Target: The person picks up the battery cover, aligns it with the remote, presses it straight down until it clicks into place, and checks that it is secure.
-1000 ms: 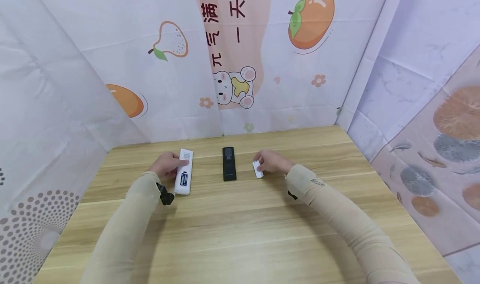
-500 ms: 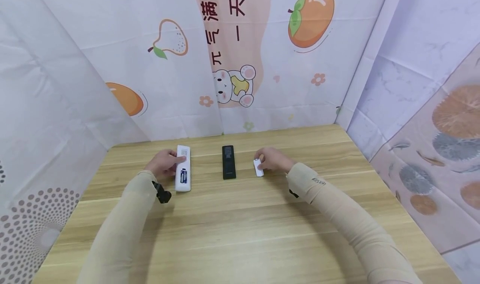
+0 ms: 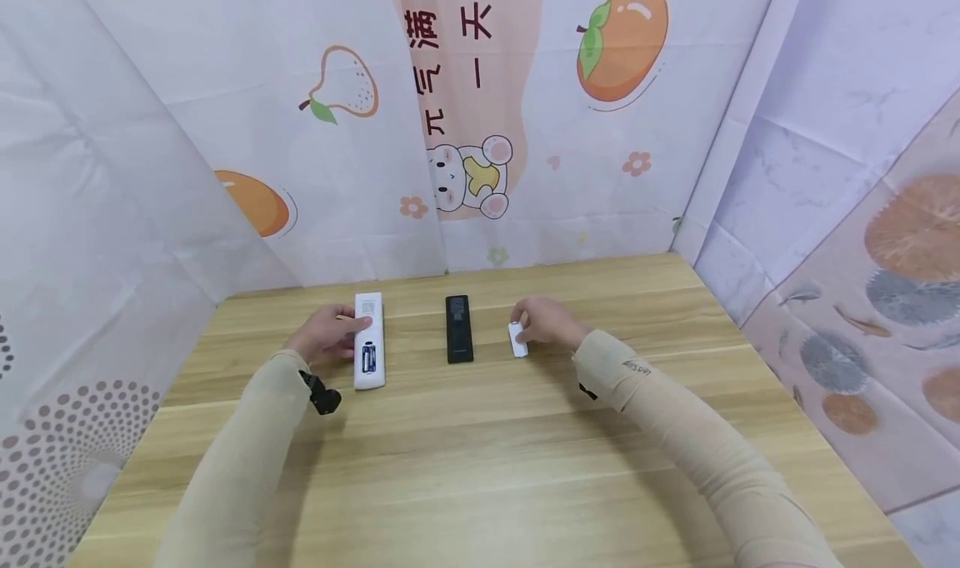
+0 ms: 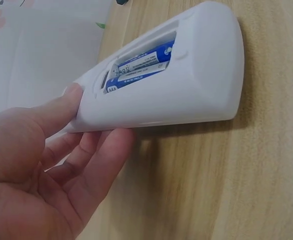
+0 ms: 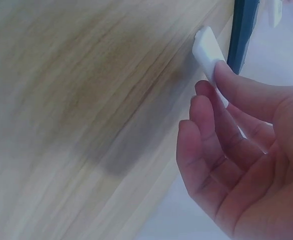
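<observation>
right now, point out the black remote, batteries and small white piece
Black remote [image 3: 459, 329], head view, upper face
Batteries [image 4: 140, 66], left wrist view, printed wrapper
Small white piece [image 5: 207, 50], right wrist view, broad face

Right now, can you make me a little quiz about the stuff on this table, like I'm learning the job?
1. True or false: the black remote lies on the table between the left grip and the right grip.
2. What does the right grip pinch? A) a pen B) a small white piece C) a spoon
3. How many batteries show in the white remote that the left grip holds?

Key: 1. True. 2. B. 3. Two.
</observation>
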A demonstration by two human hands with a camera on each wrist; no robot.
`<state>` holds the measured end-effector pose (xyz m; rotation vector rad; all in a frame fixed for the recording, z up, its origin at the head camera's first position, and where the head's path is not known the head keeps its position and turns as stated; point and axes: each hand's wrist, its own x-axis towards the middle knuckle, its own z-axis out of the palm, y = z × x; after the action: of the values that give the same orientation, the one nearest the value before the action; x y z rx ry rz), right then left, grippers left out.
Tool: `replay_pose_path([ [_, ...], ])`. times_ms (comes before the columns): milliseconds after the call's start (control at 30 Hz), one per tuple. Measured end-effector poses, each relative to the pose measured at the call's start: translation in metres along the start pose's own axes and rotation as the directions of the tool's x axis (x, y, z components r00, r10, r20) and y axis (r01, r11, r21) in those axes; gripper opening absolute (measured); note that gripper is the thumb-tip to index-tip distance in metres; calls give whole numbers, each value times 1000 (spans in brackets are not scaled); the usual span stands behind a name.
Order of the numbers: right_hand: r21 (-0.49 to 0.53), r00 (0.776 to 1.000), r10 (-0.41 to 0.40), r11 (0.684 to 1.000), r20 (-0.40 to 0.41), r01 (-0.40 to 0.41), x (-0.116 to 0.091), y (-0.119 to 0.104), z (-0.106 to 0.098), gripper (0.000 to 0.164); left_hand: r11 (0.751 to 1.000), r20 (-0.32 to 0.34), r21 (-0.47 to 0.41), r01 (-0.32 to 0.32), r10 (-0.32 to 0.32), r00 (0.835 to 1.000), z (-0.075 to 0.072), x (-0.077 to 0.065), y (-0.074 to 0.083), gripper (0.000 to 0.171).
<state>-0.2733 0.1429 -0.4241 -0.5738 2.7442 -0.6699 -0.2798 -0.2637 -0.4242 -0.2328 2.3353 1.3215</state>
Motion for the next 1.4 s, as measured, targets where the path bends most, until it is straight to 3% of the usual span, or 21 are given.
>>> replay_pose_path([
  [467, 1, 1000, 5, 1000, -20, -5, -2, 10, 0, 28, 996, 17, -88, -6, 8, 1000, 8, 5, -5, 59],
  [933, 84, 999, -25, 996, -23, 27, -5, 2, -1, 17, 996, 28, -91, 4, -1, 1000, 3, 3, -9, 60],
  [1400, 202, 999, 22, 979, 23, -26, -4, 0, -5, 14, 996, 32, -87, 9, -7, 999, 4, 4, -4, 63],
])
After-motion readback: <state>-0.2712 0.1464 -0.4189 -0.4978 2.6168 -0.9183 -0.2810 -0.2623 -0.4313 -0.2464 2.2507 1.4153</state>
